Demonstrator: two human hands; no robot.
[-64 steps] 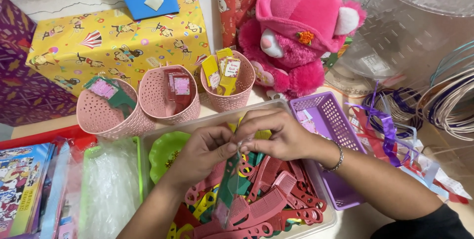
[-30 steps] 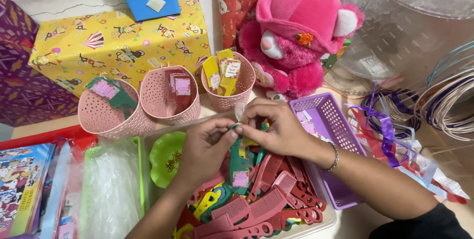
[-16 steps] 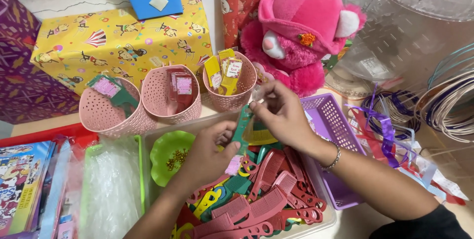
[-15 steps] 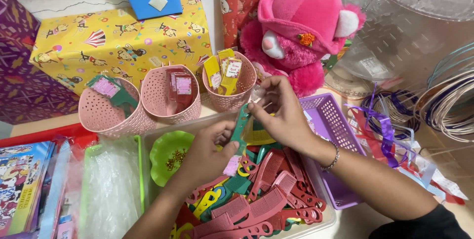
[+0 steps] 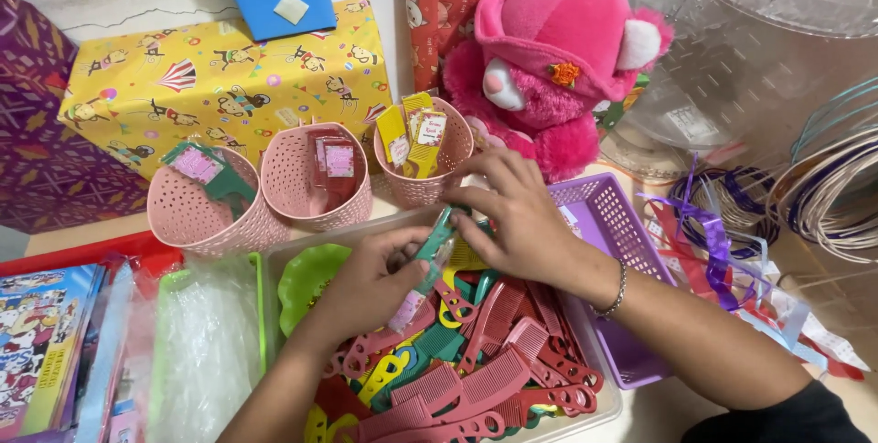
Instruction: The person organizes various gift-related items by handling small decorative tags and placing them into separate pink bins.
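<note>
— Lowered since half a second ago, is the green comb (image 5: 430, 251) held differently?
— It has been brought down over the clear bin (image 5: 585, 406) of red combs (image 5: 476, 388); the left hand (image 5: 370, 283) is closed on its lower part, the right hand (image 5: 521, 219) pinched at its top end.
— And beyond?
— Three pink baskets (image 5: 311, 178) are lined along the bin's far edge, a purple basket (image 5: 613, 224) at its right edge.
— So the comb is held, not yet placed.

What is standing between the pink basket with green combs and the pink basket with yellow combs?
In the head view, a third pink basket holding red combs stands there.
</note>
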